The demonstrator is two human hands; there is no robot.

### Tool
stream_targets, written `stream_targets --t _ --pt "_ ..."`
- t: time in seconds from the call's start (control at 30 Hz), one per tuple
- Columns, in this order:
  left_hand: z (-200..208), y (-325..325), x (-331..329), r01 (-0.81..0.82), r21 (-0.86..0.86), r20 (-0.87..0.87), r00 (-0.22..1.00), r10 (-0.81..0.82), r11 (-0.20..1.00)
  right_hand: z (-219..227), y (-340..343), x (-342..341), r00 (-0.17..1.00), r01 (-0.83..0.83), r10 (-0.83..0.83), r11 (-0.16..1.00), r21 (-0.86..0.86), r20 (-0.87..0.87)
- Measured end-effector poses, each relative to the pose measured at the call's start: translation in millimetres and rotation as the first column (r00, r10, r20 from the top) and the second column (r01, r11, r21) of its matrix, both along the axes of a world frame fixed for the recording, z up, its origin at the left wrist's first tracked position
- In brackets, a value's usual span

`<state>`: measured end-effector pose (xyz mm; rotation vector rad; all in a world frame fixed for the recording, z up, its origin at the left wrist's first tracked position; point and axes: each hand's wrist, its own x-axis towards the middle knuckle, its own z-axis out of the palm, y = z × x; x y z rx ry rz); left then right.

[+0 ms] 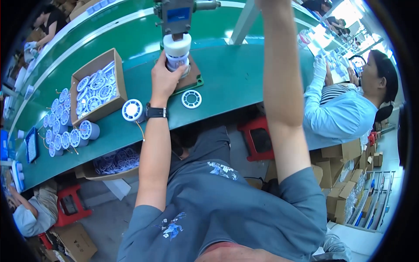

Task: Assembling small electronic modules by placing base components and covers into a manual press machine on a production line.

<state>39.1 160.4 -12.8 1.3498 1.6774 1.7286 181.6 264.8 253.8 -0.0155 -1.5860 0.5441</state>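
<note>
My left hand is closed around a white cylindrical housing on the base plate of a bench press. The press's white round head sits directly on top of the housing. A black watch is on my left wrist. Raised upward past the press, my right arm leaves the top of the picture, so its hand is out of sight. Close to my left wrist stands another white housing with a slotted top and a thin wire. A loose white slotted ring lies by the press base.
A cardboard box of white rings stands left on the green table. Several wired housings are grouped beside it, near a blue tray. At right sits a co-worker in light blue. Red stools are below.
</note>
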Motion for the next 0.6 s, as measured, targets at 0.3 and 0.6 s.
stream_targets --t 0.3,0.6 --pt "19 -22 31 -0.283 0.223 -0.264 0.903 0.338 0.933 -275 -125 39 0.799 0.328 -0.107 0.903 -0.279 0.591" --pt "53 -172 43 -0.284 0.42 -0.217 0.891 0.399 0.862 -263 -175 -60 0.785 0.074 0.022 0.989 -0.13 0.619"
